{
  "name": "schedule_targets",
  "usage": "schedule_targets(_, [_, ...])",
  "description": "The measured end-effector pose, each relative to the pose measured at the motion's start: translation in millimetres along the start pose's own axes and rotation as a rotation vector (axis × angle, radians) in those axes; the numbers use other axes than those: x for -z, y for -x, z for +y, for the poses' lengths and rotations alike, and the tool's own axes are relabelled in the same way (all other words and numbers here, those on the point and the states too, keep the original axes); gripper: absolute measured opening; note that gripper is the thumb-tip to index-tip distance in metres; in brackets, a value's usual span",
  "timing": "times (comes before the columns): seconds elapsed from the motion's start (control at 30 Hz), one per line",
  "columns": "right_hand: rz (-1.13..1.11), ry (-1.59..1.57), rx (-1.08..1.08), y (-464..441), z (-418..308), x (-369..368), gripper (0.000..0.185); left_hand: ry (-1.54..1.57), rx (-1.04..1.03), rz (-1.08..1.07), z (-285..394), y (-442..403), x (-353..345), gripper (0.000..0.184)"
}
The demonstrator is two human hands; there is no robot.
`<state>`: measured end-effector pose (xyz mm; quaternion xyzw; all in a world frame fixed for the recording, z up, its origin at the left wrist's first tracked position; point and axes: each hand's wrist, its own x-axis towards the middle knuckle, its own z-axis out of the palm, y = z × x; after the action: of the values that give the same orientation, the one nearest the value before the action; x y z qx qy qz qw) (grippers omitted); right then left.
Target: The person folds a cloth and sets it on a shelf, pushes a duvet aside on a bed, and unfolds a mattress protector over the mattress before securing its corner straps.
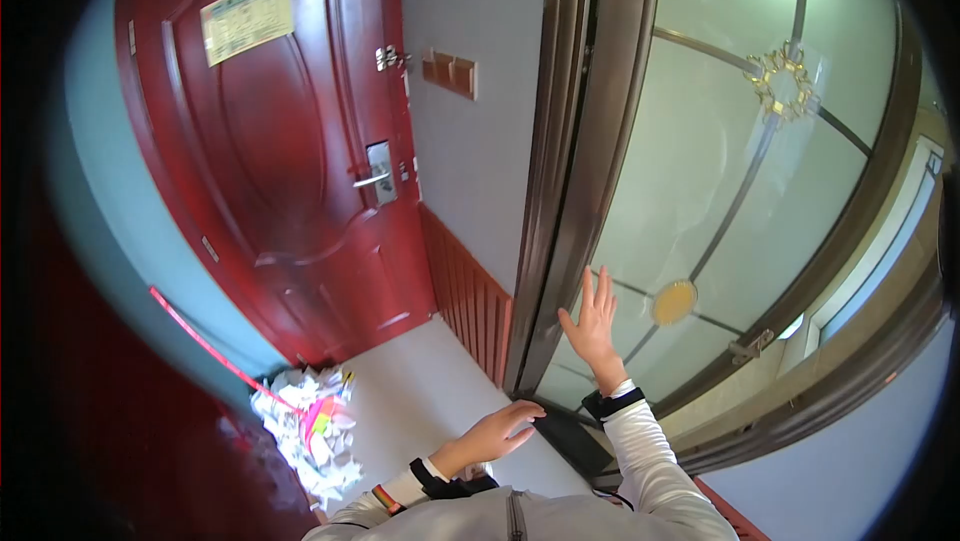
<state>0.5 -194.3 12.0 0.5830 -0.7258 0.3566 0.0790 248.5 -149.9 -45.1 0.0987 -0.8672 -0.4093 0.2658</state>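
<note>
My right hand (594, 333) is raised with its fingers spread, in front of the frosted glass door (620, 211) near its brown frame edge. Whether the fingertips touch the glass, I cannot tell. Lower down, my left hand (488, 441) hangs over the floor with fingers stretched and thumb apart, holding nothing. Both wrists wear black straps, and a striped band circles the left one. The glass panel carries dark dividing strips, a gold ring ornament (783, 84) and a round yellow ornament (675, 302). A metal latch (752, 345) sits on the door's far edge.
A closed red door (265, 131) with a silver handle (372, 180) stands at the left. Beside it, a pile of white paper scraps (335, 461) lies on the pale floor (400, 381) with a red-handled broom (215, 351). A small wooden wall box (450, 74) hangs between the doors.
</note>
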Motion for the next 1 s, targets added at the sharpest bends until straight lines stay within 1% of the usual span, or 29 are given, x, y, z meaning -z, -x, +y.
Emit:
schedule_targets(0.1, [0.148,0.123,-0.108,-56,10,-13,0.094,0.005,-0.004,-0.034,-37,-38,32,0.032])
schedule_targets(0.2, [0.136,0.125,-0.170,-75,9,-25,0.095,0.048,0.038,-0.118,-61,-70,55,0.030])
schedule_targets(0.3, [0.113,0.167,-0.182,-79,12,-32,0.094,0.084,0.108,-0.146,-69,-95,69,0.029])
schedule_targets(0.4, [0.118,0.234,-0.182,-80,22,-39,0.094,0.115,0.111,-0.184,-84,-110,67,0.028])
schedule_targets(0.5, [0.092,0.238,-0.193,-83,26,-36,0.096,0.142,0.065,-0.231,-88,-125,68,0.029])
schedule_targets(0.6, [0.130,0.187,-0.146,-86,37,-36,0.096,0.193,0.068,-0.272,-98,-133,65,0.029])
schedule_targets(0.7, [0.225,0.120,-0.140,-94,39,-42,0.098,0.221,0.070,-0.264,-108,-138,61,0.029])
schedule_targets(0.83, [0.342,-0.013,-0.200,-111,29,-46,0.103,0.174,0.071,-0.223,-111,-148,64,0.029])
schedule_targets(0.93, [0.418,-0.101,-0.225,-125,23,-52,0.110,0.149,0.117,-0.206,-112,-151,65,0.027])
schedule_targets(1.0, [0.445,-0.141,-0.205,-130,27,-59,0.111,0.145,0.148,-0.197,-111,-154,66,0.026])
